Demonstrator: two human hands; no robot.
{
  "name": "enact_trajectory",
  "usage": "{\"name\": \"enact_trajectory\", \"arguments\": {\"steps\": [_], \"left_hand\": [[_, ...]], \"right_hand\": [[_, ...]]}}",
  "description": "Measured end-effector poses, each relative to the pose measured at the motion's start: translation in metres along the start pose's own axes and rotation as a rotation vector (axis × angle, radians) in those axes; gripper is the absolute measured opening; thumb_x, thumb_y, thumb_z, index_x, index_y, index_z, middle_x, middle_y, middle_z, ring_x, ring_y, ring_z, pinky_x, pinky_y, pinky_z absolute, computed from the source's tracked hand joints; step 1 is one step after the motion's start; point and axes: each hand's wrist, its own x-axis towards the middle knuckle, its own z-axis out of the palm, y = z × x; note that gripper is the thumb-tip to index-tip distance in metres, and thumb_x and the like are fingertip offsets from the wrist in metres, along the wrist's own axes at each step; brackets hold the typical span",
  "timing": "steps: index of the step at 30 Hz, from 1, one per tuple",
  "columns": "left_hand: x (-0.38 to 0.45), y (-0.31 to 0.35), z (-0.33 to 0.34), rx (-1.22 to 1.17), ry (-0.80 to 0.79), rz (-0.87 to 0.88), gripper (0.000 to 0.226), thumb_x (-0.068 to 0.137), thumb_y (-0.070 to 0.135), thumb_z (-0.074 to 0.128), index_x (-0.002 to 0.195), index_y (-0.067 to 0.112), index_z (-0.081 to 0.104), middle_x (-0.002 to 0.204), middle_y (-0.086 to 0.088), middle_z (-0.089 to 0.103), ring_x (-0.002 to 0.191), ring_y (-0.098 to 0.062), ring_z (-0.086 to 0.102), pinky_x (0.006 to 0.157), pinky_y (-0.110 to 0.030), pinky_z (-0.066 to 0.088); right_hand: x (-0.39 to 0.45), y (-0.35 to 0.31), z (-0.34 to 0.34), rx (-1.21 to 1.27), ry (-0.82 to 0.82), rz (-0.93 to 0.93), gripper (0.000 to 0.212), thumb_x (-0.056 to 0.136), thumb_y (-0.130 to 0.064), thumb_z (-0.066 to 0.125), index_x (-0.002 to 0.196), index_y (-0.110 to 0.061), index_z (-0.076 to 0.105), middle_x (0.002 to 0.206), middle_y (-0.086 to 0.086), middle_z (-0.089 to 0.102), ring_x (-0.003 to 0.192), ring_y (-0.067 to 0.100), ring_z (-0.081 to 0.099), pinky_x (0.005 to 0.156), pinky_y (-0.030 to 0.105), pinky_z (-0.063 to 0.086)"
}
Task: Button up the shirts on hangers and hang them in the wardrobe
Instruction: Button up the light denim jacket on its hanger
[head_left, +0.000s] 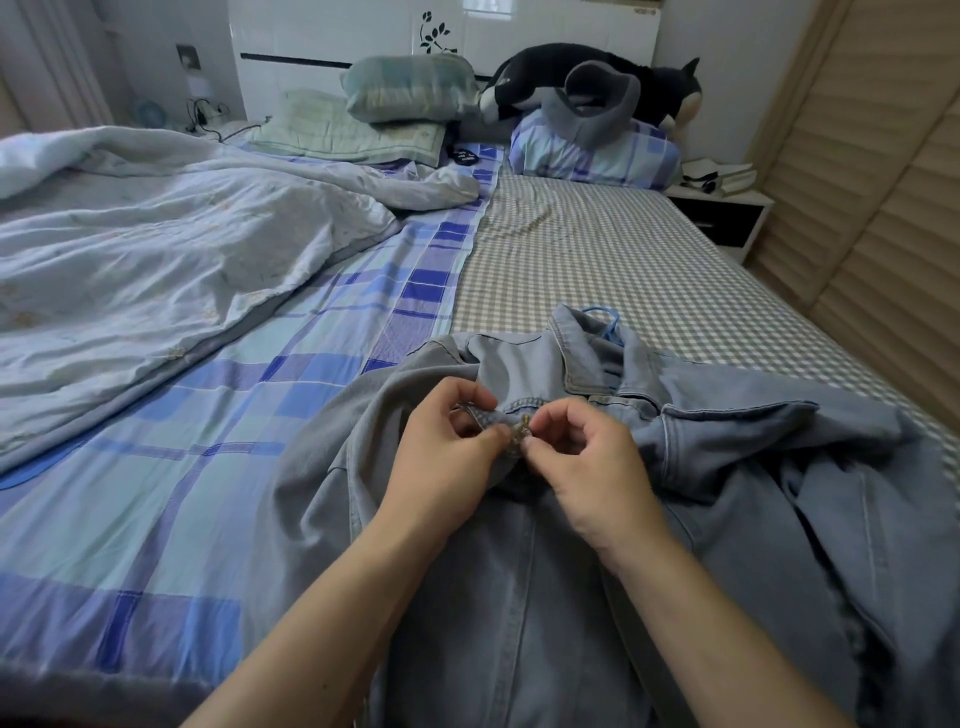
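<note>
A light blue denim shirt (753, 483) lies front-up on the bed, collar pointing away from me. A blue hanger hook (605, 319) pokes out above the collar; the hanger's body is hidden inside the shirt. My left hand (447, 457) pinches the left edge of the placket just below the collar. My right hand (592, 462) pinches the opposite edge at a small metal button (524, 428). Both sets of fingertips meet at that button.
The bed (597, 249) carries a checked sheet on the right and a blue plaid sheet on the left. A rumpled pale duvet (156, 249) fills the left side. Pillows and a black plush toy (597, 78) sit at the headboard. A slatted beige door (883, 182) runs along the right.
</note>
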Motion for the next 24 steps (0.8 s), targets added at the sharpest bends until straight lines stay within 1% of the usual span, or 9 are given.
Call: {"name": "enact_trajectory", "arguments": {"steps": [4, 8, 12, 14, 16, 18, 21, 23, 24], "left_hand": [[0.003, -0.001, -0.001, -0.042, 0.002, -0.025, 0.023, 0.081, -0.002, 0.072, 0.091, 0.017, 0.062, 0.056, 0.006, 0.059, 0.057, -0.013, 0.053, 0.062, -0.033, 0.047], [0.002, -0.001, 0.002, -0.053, -0.022, -0.021, 0.023, 0.084, 0.001, 0.074, 0.092, 0.019, 0.062, 0.072, -0.011, 0.072, 0.068, -0.021, 0.062, 0.069, -0.04, 0.052], [0.004, -0.002, -0.006, -0.025, -0.011, -0.017, 0.025, 0.085, 0.008, 0.079, 0.1, 0.021, 0.064, 0.085, -0.015, 0.075, 0.075, -0.021, 0.068, 0.074, -0.042, 0.058], [0.005, -0.005, -0.011, 0.161, 0.022, 0.139, 0.024, 0.085, 0.015, 0.079, 0.102, 0.023, 0.064, 0.088, -0.009, 0.075, 0.086, -0.02, 0.067, 0.08, -0.043, 0.056], [0.009, -0.009, -0.017, 0.619, 0.14, 0.485, 0.024, 0.086, 0.023, 0.077, 0.106, 0.024, 0.066, 0.096, 0.004, 0.071, 0.097, -0.022, 0.055, 0.086, -0.035, 0.048], [0.012, -0.01, -0.022, 0.827, 0.166, 0.698, 0.028, 0.088, 0.024, 0.076, 0.113, 0.021, 0.066, 0.103, 0.007, 0.068, 0.099, -0.025, 0.047, 0.09, -0.032, 0.04], [0.02, -0.021, -0.031, 0.916, 0.052, 0.694, 0.046, 0.088, 0.025, 0.076, 0.131, 0.022, 0.061, 0.114, 0.004, 0.063, 0.106, -0.028, 0.044, 0.098, -0.039, 0.04], [0.026, -0.034, -0.042, 0.971, -0.051, 0.621, 0.057, 0.092, 0.031, 0.069, 0.145, 0.025, 0.052, 0.122, 0.003, 0.057, 0.117, -0.028, 0.041, 0.107, -0.04, 0.037], [0.031, -0.04, -0.047, 0.99, -0.099, 0.554, 0.058, 0.095, 0.039, 0.061, 0.151, 0.029, 0.045, 0.125, 0.004, 0.054, 0.122, -0.025, 0.04, 0.11, -0.037, 0.034]], "right_hand": [[0.002, 0.003, -0.004, 0.008, -0.069, 0.014, 0.028, 0.086, 0.008, 0.068, 0.077, -0.018, 0.068, 0.071, -0.001, 0.067, 0.069, 0.013, 0.062, 0.07, 0.037, 0.058], [0.013, 0.008, -0.014, -0.127, -0.046, -0.054, 0.037, 0.087, 0.012, 0.06, 0.076, -0.022, 0.068, 0.077, 0.002, 0.069, 0.066, 0.019, 0.067, 0.068, 0.04, 0.061], [0.006, 0.004, -0.013, -0.204, -0.059, -0.242, 0.038, 0.086, 0.007, 0.066, 0.102, -0.028, 0.069, 0.101, -0.004, 0.063, 0.078, 0.012, 0.065, 0.075, 0.019, 0.054], [0.003, 0.009, -0.015, -0.427, -0.055, -0.38, 0.046, 0.079, -0.001, 0.077, 0.118, -0.024, 0.069, 0.116, -0.006, 0.054, 0.097, 0.008, 0.059, 0.091, 0.018, 0.049], [0.007, 0.021, -0.021, -0.697, -0.017, -0.43, 0.064, 0.078, -0.013, 0.082, 0.137, -0.024, 0.06, 0.135, 0.0, 0.048, 0.121, 0.019, 0.047, 0.109, 0.031, 0.041], [0.018, 0.028, -0.033, -0.951, -0.047, -0.323, 0.074, 0.085, -0.027, 0.076, 0.151, -0.025, 0.045, 0.152, 0.006, 0.039, 0.136, 0.028, 0.031, 0.118, 0.04, 0.028], [0.028, 0.026, -0.056, -1.207, -0.279, -0.015, 0.073, 0.095, -0.041, 0.062, 0.158, -0.034, 0.026, 0.164, 0.001, 0.026, 0.148, 0.028, 0.018, 0.124, 0.038, 0.016], [0.033, 0.002, -0.07, -1.123, -0.402, 0.098, 0.063, 0.096, -0.039, 0.061, 0.154, -0.034, 0.036, 0.157, -0.003, 0.04, 0.142, 0.023, 0.037, 0.117, 0.036, 0.031], [0.038, -0.016, -0.073, -0.965, -0.378, 0.12, 0.051, 0.098, -0.036, 0.06, 0.148, -0.033, 0.048, 0.143, -0.005, 0.053, 0.127, 0.018, 0.052, 0.106, 0.033, 0.041]]}}
